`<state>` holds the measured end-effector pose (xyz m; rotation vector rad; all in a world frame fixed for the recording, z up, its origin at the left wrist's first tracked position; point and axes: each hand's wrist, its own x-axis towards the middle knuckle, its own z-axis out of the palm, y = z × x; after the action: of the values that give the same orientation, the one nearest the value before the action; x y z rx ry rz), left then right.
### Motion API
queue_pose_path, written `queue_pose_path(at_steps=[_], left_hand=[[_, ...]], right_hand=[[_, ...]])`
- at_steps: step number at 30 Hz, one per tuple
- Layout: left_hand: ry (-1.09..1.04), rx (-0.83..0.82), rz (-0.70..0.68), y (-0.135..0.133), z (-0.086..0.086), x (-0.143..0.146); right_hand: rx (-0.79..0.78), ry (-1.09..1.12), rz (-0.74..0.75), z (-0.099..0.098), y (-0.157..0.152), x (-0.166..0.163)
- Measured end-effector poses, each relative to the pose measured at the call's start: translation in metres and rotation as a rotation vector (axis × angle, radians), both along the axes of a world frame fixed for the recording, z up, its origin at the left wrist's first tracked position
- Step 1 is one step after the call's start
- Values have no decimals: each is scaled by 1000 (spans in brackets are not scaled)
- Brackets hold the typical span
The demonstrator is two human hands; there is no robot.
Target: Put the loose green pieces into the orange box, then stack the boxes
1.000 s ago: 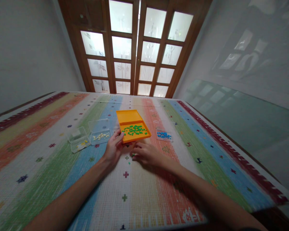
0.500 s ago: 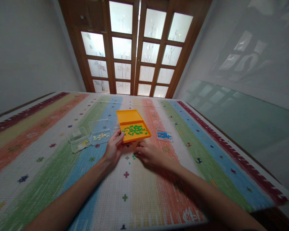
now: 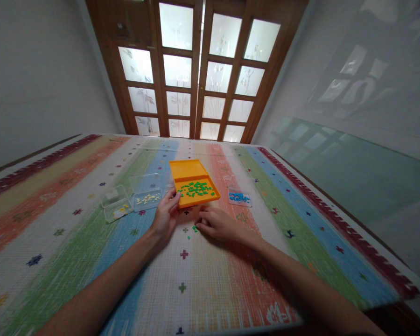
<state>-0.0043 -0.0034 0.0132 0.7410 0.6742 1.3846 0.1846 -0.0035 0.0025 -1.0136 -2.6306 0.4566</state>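
Observation:
My left hand [image 3: 167, 212] grips the left front side of an open orange plastic box [image 3: 203, 202], its lid leaning back. Many small green toy bricks [image 3: 198, 188] lie scattered inside it. Just in front of the box, my right hand [image 3: 213, 223] rests low over the cloth, its fingers curled together. Beside those fingertips are a few loose green bricks [image 3: 195, 228] on the tablecloth. Whatever the right fingertips may pinch is hidden from view.
A clear box with blue bricks [image 3: 240, 197] stands to the right. On the left are an open clear box with cream pieces [image 3: 148, 199] and another with yellow and white pieces [image 3: 120, 212]. A striped tablecloth [image 3: 154, 289] covers the table. Glass-paned wooden doors [image 3: 199, 93] rise beyond.

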Motion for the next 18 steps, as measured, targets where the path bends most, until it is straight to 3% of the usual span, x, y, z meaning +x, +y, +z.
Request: queue_pose_path(at_steps=[10, 18], left_hand=[[-2, 6, 3, 0, 0, 0], [9, 6, -9, -1, 1, -1]], right_hand=[[40, -55, 32, -3, 1, 3], [110, -240, 33, 18, 8, 15]])
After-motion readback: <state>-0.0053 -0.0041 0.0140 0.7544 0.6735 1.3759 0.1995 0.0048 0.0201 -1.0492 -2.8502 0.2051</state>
